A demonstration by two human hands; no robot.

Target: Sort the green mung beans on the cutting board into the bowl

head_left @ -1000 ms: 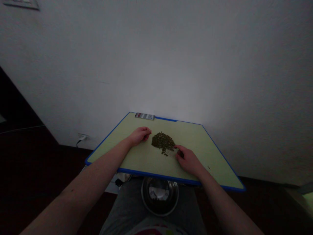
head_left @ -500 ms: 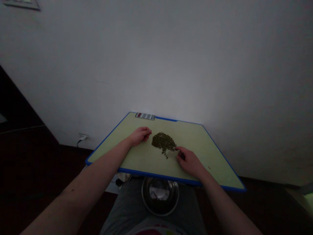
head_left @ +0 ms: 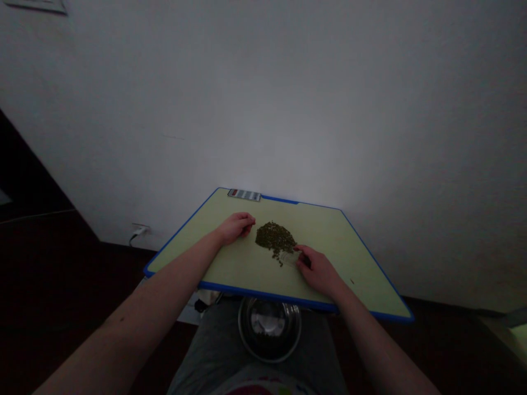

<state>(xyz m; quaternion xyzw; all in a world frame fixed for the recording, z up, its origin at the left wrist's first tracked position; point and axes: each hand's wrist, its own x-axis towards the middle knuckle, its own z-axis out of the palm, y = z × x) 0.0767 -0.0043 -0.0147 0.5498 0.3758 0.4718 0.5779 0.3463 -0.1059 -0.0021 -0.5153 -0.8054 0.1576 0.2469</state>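
Note:
A pile of small dark green beans or seeds (head_left: 274,236) lies in the middle of the pale table, with a few strays at its near edge. My right hand (head_left: 316,269) is closed around a clear see-through cup (head_left: 288,257), tipped on its side with its mouth against the pile's near right edge. To the left of the pile, my left hand (head_left: 237,227) rests on the table, fingers curled together; whatever they may pinch is too small to make out. On my lap sits a shiny metal bowl (head_left: 269,354) with some dark grains inside.
The table (head_left: 230,269) has a blue rim and stands against a grey wall. A phone (head_left: 244,195) with a lit screen lies at its back edge. One small dark bit (head_left: 352,281) is at the right. A plug sits in a wall socket (head_left: 140,229) at the left.
The cup has shifted slightly at the pile's near right edge, and some beans there have moved a little. My left hand stays in place.

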